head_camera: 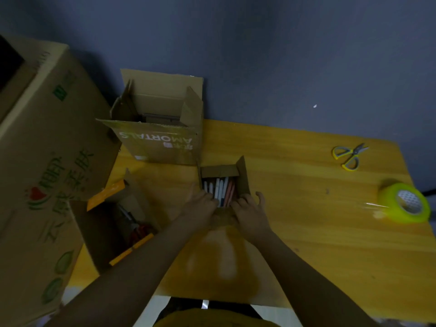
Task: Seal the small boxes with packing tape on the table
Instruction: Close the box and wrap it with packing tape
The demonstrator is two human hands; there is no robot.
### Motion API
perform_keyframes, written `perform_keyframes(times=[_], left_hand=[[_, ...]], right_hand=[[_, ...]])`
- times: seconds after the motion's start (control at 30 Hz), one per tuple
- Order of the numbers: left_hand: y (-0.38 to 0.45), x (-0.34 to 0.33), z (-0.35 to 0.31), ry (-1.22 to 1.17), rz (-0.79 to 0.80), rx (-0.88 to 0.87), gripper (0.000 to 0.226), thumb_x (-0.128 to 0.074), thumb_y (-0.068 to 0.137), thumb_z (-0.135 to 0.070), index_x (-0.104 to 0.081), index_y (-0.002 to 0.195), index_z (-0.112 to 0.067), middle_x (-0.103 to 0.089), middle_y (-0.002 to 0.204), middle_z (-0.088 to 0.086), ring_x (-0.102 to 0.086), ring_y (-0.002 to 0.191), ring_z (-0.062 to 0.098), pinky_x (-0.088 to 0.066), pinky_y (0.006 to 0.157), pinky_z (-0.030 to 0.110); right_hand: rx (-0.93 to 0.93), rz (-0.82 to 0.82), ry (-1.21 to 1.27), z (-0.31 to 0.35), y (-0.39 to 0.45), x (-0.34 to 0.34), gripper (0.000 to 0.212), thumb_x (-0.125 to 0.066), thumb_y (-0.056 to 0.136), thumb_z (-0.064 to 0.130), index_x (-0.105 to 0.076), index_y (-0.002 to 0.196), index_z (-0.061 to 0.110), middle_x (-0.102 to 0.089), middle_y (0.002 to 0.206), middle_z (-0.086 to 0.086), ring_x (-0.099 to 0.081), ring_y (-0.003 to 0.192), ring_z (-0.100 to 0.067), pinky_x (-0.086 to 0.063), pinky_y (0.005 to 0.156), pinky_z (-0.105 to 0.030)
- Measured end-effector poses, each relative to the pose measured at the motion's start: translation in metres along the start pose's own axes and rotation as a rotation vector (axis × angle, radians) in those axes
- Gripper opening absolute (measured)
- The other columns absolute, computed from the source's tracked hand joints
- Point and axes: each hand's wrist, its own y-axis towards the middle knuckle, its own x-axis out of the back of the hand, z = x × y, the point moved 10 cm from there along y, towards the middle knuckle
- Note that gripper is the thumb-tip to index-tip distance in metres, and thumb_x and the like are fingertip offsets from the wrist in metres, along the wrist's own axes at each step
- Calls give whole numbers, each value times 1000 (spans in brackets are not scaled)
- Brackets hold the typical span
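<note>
Cardboard box: small box (223, 185), open-topped, sits mid-worktop (295, 208) with a row of pens (220, 190) inside; 1 side flap stands upright on its right.
Left hand (200, 204): fingers curled at the box's near-left edge, seemingly on a flap; blur hides the exact hold.
Right hand (250, 208): fingers bent at the near-right edge, thumb raised; whether they grip a flap I cannot tell.
Step in hand: likely folding flaps shut before taping.
Doing it well: tuck the pens below the rim, fold the short flaps first, press the long ones flush so the seam meets.
Tape roll (404, 204): yellow-green, far right, well apart.
Scissors (350, 155): beyond the tape.
Writing: "AMORTALS", upside down, on the open carton (158, 140); Chinese characters on the large carton (47, 161), too blurred to read.
</note>
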Motion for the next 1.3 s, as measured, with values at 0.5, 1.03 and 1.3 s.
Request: perform_keyframes(times=[0.5, 1.03, 1.3], left_hand=[[-25, -2, -12, 30, -112, 8, 22, -46, 98, -27, -63, 108, -17, -55, 112, 5, -43, 119, 23, 1, 114, 44], [-26, 40, -39, -263, -306, -59, 27, -41, 101, -24, -57, 122, -20, -60, 114, 1, -58, 99, 19, -49, 75, 33], [13, 79, -129, -245, -234, -307, 34, -37, 103, -23, -53, 133, -18, -66, 107, 2, -62, 72, 18, -54, 60, 37]], right_hand=[[-19, -111, 141, -7, -34, 9, 20, -77, 68, 20, -72, 86, 26, -66, 79, 4, -63, 86, -21, -28, 84, -36], [-211, -325, 483, -60, -79, 51, 24, -56, 84, 11, -71, 103, 10, -65, 98, -6, -60, 96, -28, -47, 82, -38], [-541, -372, 514, -140, -137, 55, 22, -56, 84, 8, -72, 99, 4, -67, 95, -13, -62, 92, -36, -50, 82, -40]])
